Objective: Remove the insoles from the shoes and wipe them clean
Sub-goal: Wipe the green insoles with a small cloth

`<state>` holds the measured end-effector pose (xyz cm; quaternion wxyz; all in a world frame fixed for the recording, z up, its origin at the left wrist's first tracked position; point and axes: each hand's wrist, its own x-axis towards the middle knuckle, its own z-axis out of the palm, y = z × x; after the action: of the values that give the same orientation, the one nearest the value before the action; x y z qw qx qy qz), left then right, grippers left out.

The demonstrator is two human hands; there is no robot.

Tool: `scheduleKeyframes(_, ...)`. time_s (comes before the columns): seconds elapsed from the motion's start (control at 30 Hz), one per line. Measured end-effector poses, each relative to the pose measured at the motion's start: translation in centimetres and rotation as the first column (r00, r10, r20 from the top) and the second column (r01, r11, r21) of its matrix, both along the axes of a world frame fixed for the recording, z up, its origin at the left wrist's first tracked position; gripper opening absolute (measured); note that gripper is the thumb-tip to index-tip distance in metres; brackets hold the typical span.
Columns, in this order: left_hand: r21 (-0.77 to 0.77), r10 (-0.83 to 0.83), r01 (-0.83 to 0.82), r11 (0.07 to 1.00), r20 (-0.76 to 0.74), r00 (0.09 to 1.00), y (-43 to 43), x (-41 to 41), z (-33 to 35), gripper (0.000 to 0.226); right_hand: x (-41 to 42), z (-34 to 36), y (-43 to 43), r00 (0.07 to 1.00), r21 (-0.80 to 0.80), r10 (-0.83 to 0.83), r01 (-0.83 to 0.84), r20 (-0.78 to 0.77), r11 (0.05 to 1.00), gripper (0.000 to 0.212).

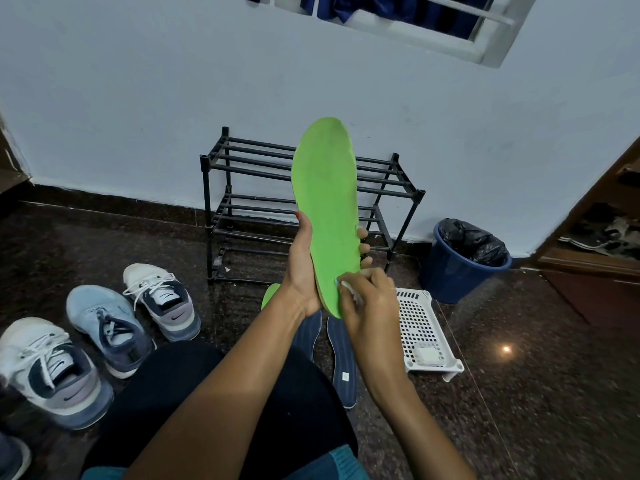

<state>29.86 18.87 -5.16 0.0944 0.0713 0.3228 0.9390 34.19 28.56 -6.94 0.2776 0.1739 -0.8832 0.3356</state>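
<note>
My left hand (302, 268) grips a bright green insole (327, 192) by its lower half and holds it upright, toe end up. My right hand (367, 299) pinches a small white wipe (347, 285) against the insole's heel end. A second green insole (269, 295) lies on the floor, mostly hidden behind my left wrist. Two dark blue insoles (343, 362) lie on the floor under my arms. Three sneakers stand at the left: a white and navy one (162, 299), a light blue one (107, 327) and another white one (52, 372).
A black empty shoe rack (242, 202) stands against the white wall. A white perforated basket (424, 332) lies on the dark floor at the right, with a blue bin (457, 268) lined in black beyond it. A wooden door frame (595, 216) is at far right.
</note>
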Motion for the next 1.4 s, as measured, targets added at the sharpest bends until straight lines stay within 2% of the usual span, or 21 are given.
scheduleKeyframes(0.13,-0.008,0.008,-0.008,1.000,0.002,1.000,-0.1,0.0,0.0,0.086,-0.4,0.0,-0.7,0.996,-0.009,-0.086,0.085,-0.031,0.996,0.015)
scheduleKeyframes(0.33,0.015,-0.005,0.005,1.000,0.017,1.000,-0.1,0.0,0.0,0.085,0.7,-0.4,-1.2,0.995,-0.101,0.092,-0.089,0.027,0.991,0.020)
scheduleKeyframes(0.43,0.022,-0.001,0.000,1.000,0.026,1.000,-0.1,-0.1,0.0,0.085,1.1,-0.2,-0.6,0.990,-0.069,0.137,-0.134,0.042,0.989,0.018)
scheduleKeyframes(0.57,-0.003,-0.014,0.014,1.000,0.015,1.000,0.1,0.0,0.0,0.086,0.2,0.1,0.1,0.999,-0.004,0.047,-0.047,0.009,0.999,0.014)
scheduleKeyframes(0.7,-0.045,0.004,-0.003,0.999,0.007,1.000,-0.1,-0.1,0.0,0.084,-0.6,0.4,-0.5,0.999,-0.013,-0.053,0.053,-0.007,0.999,0.015)
scheduleKeyframes(0.83,-0.062,-0.003,0.003,0.998,0.000,1.000,-0.1,0.0,0.0,0.083,-0.2,0.3,-1.6,0.999,-0.096,0.051,-0.049,0.017,0.994,0.018)
scheduleKeyframes(1.0,0.016,-0.001,0.001,1.000,0.016,1.000,-0.1,0.0,0.0,0.083,0.5,0.2,-1.4,0.985,-0.138,0.165,-0.156,0.056,0.978,0.019)
scheduleKeyframes(1.1,0.005,0.002,-0.002,1.000,0.022,1.000,0.0,-0.1,0.0,0.084,0.3,0.2,-0.5,0.994,-0.051,0.112,-0.111,0.019,0.993,0.015)
scheduleKeyframes(1.27,-0.032,0.014,-0.014,0.999,0.006,1.000,0.0,-0.2,-0.1,0.084,-0.7,0.3,0.3,0.993,0.018,-0.089,0.091,-0.079,0.996,0.014)
scheduleKeyframes(1.4,-0.009,0.018,-0.017,1.000,0.014,1.000,-0.2,-0.2,-0.2,0.085,-0.1,-0.3,-0.4,0.998,0.013,-0.035,0.036,-0.043,0.999,0.017)
